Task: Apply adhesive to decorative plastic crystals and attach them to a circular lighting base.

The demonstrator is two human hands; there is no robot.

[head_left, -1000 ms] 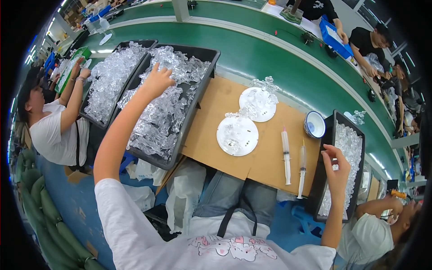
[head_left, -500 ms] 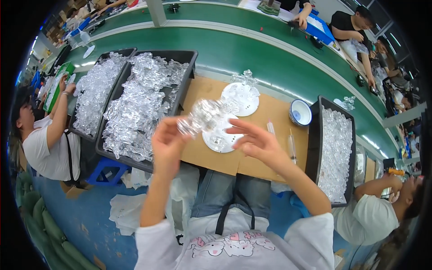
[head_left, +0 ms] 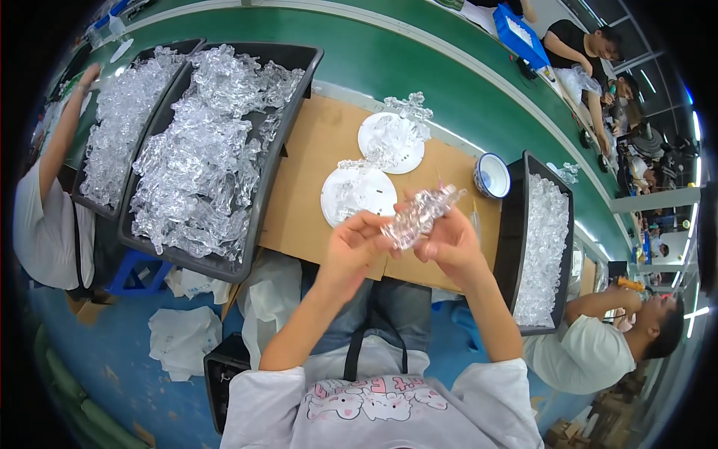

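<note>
Both hands meet over the brown cardboard board (head_left: 307, 172), holding one clear plastic branched piece (head_left: 421, 213) between them. My left hand (head_left: 350, 247) grips its lower left end and my right hand (head_left: 449, 243) grips its right side. Just beyond the piece lie two white round plates (head_left: 357, 196), each with a few clear plastic parts on it. A large black tray (head_left: 295, 105) heaped with clear plastic pieces stands to the left. A narrower black tray (head_left: 516, 224) of small clear parts stands to the right.
A small blue-rimmed white bowl (head_left: 492, 175) sits beside the right tray. A green conveyor belt (head_left: 419, 75) runs behind the board. Other people work at the left (head_left: 45, 224), lower right (head_left: 598, 352) and far right. White bags (head_left: 187, 337) lie on the blue floor.
My hands have drawn closer together and lower over the board's front edge, still holding the clear piece. One second ago they were apart, each reaching into a tray.
</note>
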